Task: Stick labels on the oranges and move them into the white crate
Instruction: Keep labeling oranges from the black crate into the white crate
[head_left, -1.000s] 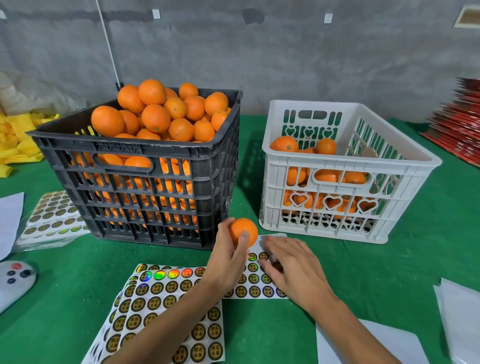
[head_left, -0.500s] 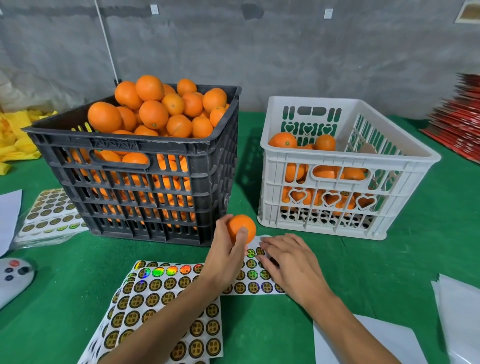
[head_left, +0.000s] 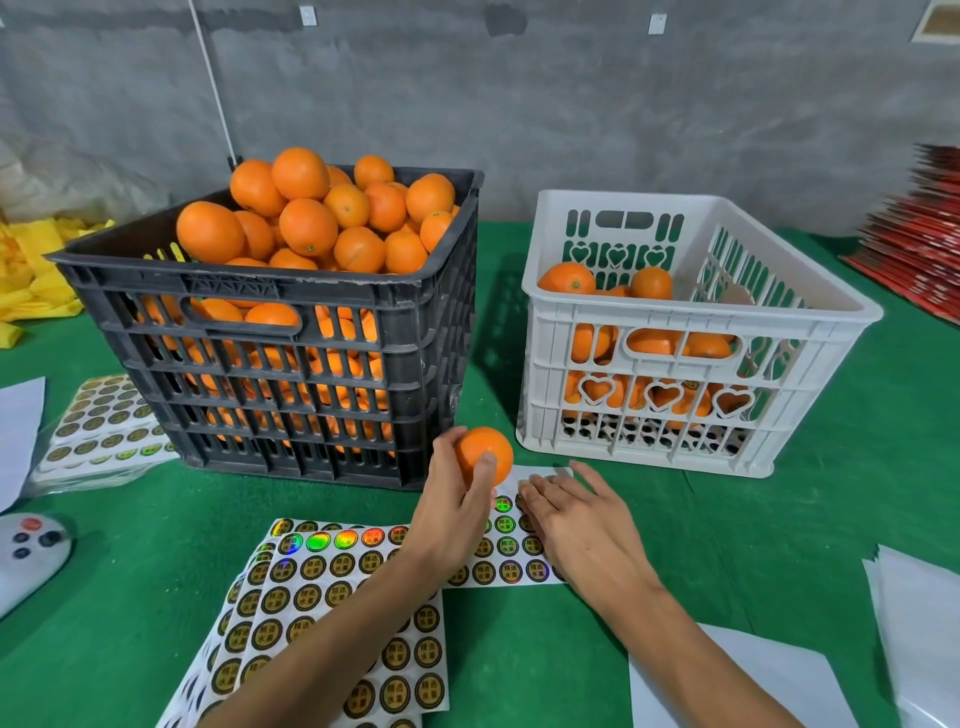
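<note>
Right now one orange (head_left: 484, 456), smooth-skinned, round and evenly bright, with no sticker showing on the side that faces the camera, is held above the green table (head_left: 571, 644) in the gap between the two crates, just above the far end of a label sheet (head_left: 511, 558). The left hand (head_left: 451, 514) grips it: the thumb lies across its near face and the fingers curl round its left side and back. The right hand (head_left: 579, 522) rests palm down on that same sheet, just beside the orange, its fingers nearly straight and slightly spread, the tips touching the sheet's white upper edge; whether they pinch a label I cannot tell.

Two sets of round gold-and-black labels lie near the hands: the single sheet under the right hand and a fanned stack of sheets (head_left: 332, 608) under the left forearm. A third pile of label sheets (head_left: 101, 426) sits at the left of the black crate (head_left: 291, 374), which is heaped above its rim with oranges too many to count. The white crate (head_left: 691, 332) stands to the right of it, partly filled, with two oranges showing clearly above its near wall and more behind the slots. A grey remote (head_left: 28, 556) lies at the left edge.
</note>
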